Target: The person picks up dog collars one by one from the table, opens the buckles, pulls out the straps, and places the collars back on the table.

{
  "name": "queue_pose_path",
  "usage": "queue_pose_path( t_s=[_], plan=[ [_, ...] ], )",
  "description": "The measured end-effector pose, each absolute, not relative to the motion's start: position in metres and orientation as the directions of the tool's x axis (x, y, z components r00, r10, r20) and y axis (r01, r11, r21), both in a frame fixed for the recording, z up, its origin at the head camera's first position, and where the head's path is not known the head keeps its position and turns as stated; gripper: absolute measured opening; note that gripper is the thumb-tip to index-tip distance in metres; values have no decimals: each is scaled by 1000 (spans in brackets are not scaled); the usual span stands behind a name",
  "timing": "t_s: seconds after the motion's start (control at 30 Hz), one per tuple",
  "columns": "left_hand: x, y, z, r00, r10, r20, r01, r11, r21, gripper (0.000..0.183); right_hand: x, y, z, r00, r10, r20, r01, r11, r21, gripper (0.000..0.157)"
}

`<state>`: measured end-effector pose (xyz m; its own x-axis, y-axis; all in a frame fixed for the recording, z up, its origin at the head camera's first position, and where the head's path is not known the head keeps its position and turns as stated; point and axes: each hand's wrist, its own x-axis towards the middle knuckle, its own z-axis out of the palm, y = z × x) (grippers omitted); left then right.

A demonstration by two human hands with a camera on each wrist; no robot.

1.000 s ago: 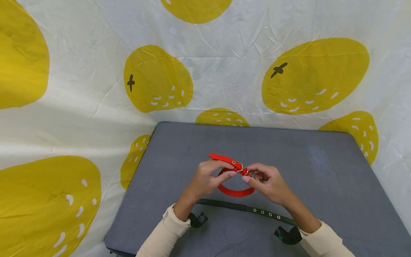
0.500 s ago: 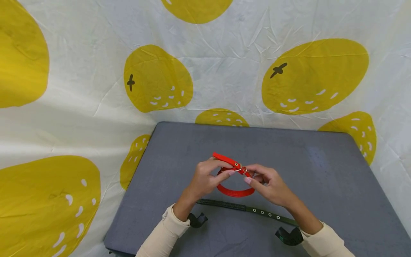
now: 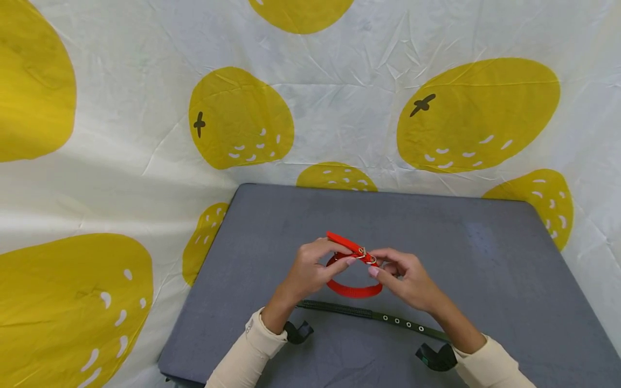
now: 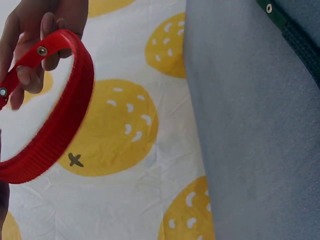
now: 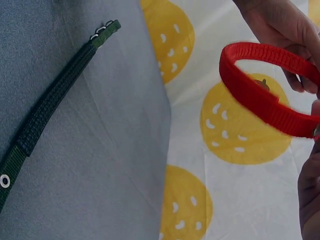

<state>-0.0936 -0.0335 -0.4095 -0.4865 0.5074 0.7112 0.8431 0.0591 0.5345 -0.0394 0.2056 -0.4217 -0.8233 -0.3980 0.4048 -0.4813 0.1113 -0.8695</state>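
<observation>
A red collar (image 3: 354, 292) with metal eyelets is held up above the table, bent into a loop. My left hand (image 3: 312, 267) pinches its strap between thumb and fingers, left of the metal buckle (image 3: 361, 252). The strap's free end sticks up past those fingers. On the other side my right hand (image 3: 408, 277) pinches the collar by the metal ring (image 3: 371, 260). In the left wrist view the ribbed red band (image 4: 75, 110) curves down in front of the fingers. From the right wrist the loop (image 5: 250, 95) shows from its other side; the buckle is mostly cut off there.
A dark green collar (image 3: 339, 307) with eyelets lies on the grey padded table (image 3: 271, 215), below the hands and partly behind the right wrist. A white cloth (image 3: 339, 118) printed with yellow fruit hangs behind and left of the table. Black straps (image 3: 436, 358) sit at the wrists.
The red strap's free end has shifted right and slightly through the buckle, so its eyelet now lies at the buckle. Both hands keep nearly the same place and grip.
</observation>
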Motion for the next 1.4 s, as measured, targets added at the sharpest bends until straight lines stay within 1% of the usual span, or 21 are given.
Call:
queue_pose_path(
  t_s=[0.23, 0.4, 0.67, 0.9, 1.03, 1.13, 1.23, 1.4],
  plan=[
    [-94, -33, -411, -476, 549, 687, 837, 45, 545, 18, -41, 202, -422, -825, -383, 415, -478, 80, -875, 28],
    [-94, -32, -411, -473, 550, 688, 833, 25, 553, 19, -42, 202, -422, -825, -390, 408, -477, 95, -874, 28],
    [-94, -32, -412, -513, 511, 690, 816, 41, 576, 19, -41, 202, -420, -850, -386, 357, -441, 153, -884, 29],
    [-95, -34, -412, -512, 506, 694, 820, 48, 570, 17, -42, 203, -424, -840, -404, 364, -451, 145, -881, 29],
    [-94, -35, -412, -529, 513, 676, 812, 75, 578, 19, -42, 202, -425, -844, -409, 346, -431, 135, -892, 27],
    [-93, -36, -413, -553, 519, 652, 796, 98, 597, 20, -42, 202, -425, -852, -411, 323, -403, 123, -907, 27],
    [-91, -36, -414, -590, 522, 616, 759, 99, 644, 30, -41, 202, -425, -854, -413, 316, -391, 108, -914, 27],
    [-88, -36, -416, -686, 505, 523, 646, 93, 758, 63, -42, 203, -425, -853, -411, 323, -394, 100, -914, 26]
  ],
)
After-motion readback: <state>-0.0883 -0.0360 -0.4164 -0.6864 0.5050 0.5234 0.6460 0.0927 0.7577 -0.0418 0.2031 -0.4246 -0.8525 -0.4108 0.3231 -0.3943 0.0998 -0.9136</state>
